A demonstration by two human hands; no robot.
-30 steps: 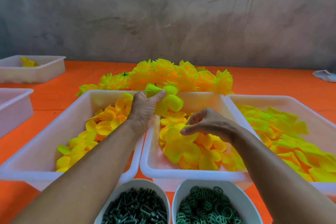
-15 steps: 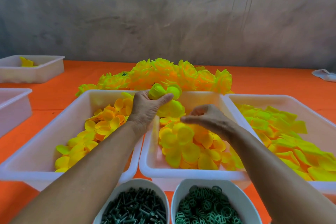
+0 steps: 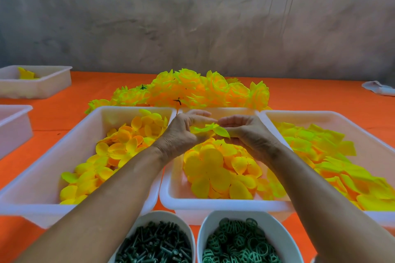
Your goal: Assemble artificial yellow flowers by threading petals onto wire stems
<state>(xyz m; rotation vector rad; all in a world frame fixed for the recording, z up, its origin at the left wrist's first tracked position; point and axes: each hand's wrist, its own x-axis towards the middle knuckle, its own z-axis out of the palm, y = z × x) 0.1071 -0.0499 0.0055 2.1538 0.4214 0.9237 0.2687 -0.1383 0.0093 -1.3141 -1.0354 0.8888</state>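
Grey plaster wall backs an orange tabletop [image 3: 299, 96] carrying three white trays of loose yellow petals. Over the middle tray [image 3: 224, 205], the left hand [image 3: 181, 132] and right hand [image 3: 248, 132] meet, both pinching a small yellow-green petal piece [image 3: 210, 129] between their fingertips. Finished yellow flowers [image 3: 192, 92] lie heaped behind the trays. Nearest the camera, two white bowls hold dark green stems [image 3: 156, 245] and green rings [image 3: 239, 241].

Orange table [image 3: 310, 100] carries three white trays [image 3: 53, 164] of yellow petals in front, two more trays [image 3: 49, 83] at left, two white bowls [image 3: 275, 230] nearest, a heap of finished flowers [image 3: 192, 89] behind, a cloth [image 3: 378, 90] far right.
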